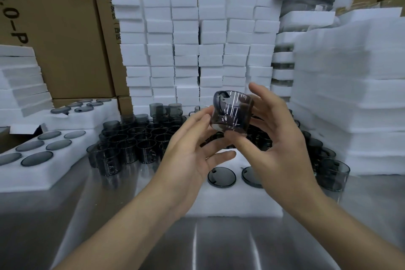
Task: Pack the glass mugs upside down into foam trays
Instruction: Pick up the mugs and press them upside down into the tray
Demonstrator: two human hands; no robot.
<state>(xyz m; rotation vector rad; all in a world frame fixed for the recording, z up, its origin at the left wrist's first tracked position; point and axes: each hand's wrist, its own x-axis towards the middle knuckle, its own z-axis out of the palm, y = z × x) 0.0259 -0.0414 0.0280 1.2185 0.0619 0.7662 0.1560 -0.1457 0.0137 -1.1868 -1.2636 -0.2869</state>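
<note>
Left tray (32, 182): filled, mug bases showing.
Loose mugs (131, 144): crowded on the steel table (131, 237) behind my hands.
Left hand (188, 149): fingers straight and apart, tips against the mug's left wall.
Glass mug (231, 112): in the air between both my hands, tilted, above the front tray; blurred.
Handling: I judge it light, rigid, slick and breakable; best gripped round the wall, not the handle.
Front tray (230, 204): two mugs seated base-up.
Right hand (278, 144): fingers splayed, thumb beneath the mug.
</note>
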